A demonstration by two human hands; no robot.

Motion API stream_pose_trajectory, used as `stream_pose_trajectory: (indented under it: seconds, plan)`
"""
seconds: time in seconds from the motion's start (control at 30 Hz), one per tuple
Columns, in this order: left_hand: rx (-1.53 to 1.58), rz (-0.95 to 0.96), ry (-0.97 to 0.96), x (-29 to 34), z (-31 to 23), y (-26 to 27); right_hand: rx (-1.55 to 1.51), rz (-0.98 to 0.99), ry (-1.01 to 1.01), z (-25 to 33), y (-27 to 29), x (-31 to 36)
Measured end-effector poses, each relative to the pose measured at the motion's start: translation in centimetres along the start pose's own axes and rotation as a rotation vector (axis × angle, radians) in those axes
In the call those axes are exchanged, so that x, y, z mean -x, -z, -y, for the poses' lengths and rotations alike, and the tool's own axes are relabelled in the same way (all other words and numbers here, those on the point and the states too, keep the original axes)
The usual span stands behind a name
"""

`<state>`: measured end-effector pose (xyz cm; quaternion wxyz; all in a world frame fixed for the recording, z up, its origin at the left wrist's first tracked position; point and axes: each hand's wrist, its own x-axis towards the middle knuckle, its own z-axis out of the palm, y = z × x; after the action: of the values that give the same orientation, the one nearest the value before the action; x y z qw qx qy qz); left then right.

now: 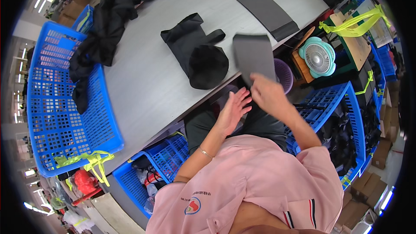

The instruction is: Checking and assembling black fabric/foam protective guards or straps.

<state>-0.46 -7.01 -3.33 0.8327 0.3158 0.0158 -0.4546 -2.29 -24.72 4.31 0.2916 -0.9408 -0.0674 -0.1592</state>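
My right hand (267, 92) pinches the near end of a dark grey fabric panel (254, 54) with a black band along its far edge. The panel hangs over the table's front edge and is slightly blurred. Just to the left, my left hand (234, 109) is held above my lap, its fingers spread and nothing in it. On the grey table (143, 78) lies a black sewn fabric piece (182, 37) with a strap-like loop and a rounded end (208, 66). Farther off, another grey panel with black ends (266, 11) lies flat.
A long heap of black fabric (117, 6) runs along the table's far left into a blue crate (56, 108). Blue baskets (167, 156) stand below the table at left. At right are a turquoise fan (318, 56), a purple bin (284, 74) and a blue crate with black pieces (357, 125).
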Motion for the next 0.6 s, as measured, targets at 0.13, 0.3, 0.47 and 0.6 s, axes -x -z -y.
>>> stream_pose_trajectory:
  seconds: [0.13, 0.3, 0.47, 0.6]
  plan:
    - [0.073, -0.054, 0.204, -0.4, 2.5, -1.2, -0.380, 0.145, -0.282, 3.3, 0.3, 5.4]
    - [0.240, 0.200, 0.274, -1.0, 3.3, -1.6, -0.817, 0.232, -0.580, 3.7, 2.2, 9.1]
    - [0.278, 0.298, 0.070, -1.3, 0.5, -5.2, -1.050, 0.145, -0.747, 4.7, 4.4, 10.7]
    - [0.160, 0.041, 0.025, -0.1, -1.3, -5.8, -0.698, 0.038, -0.612, 4.4, 4.5, 11.5]
